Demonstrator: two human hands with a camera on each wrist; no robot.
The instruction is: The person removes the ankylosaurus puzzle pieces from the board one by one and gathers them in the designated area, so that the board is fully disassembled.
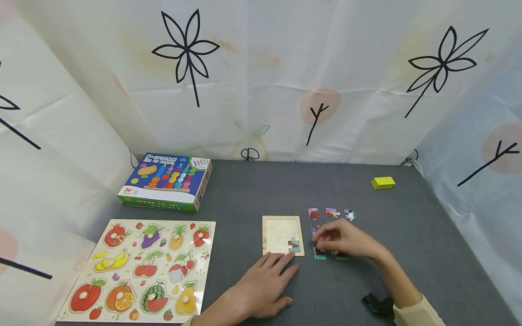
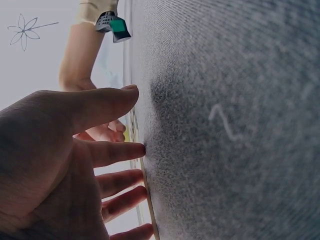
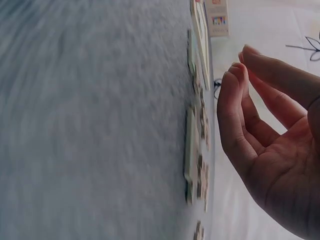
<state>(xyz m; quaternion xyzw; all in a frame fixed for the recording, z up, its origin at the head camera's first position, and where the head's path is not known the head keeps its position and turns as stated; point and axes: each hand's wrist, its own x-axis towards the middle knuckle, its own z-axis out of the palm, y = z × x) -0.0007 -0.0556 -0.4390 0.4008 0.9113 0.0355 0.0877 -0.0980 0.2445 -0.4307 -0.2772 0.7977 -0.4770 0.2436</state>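
Observation:
My left hand [image 1: 267, 284] lies with its fingers extended, the fingertips touching the near edge of a small wooden puzzle tray [image 1: 264, 233]. In the tray's lower right corner sits a teal and brown jigsaw section [image 1: 293, 245]. In the left wrist view the left thumb and fingers [image 2: 117, 152] are spread. My right hand [image 1: 345, 237] hovers over loose jigsaw pieces [image 1: 320, 254] right of the tray, some partly hidden beneath it. The right wrist view shows its fingers [image 3: 232, 107] bent loosely towards the thumb, with nothing visible between them, beside the low pieces [image 3: 190, 145].
A fruit peg board [image 1: 163, 253] lies at the left, with a blue bead-game box [image 1: 167, 181] behind it. A yellow block [image 1: 383, 183] stands at the back right. A dark strap-like object [image 1: 377, 305] is by the right sleeve. Printed curtains border the grey table [image 1: 244, 194].

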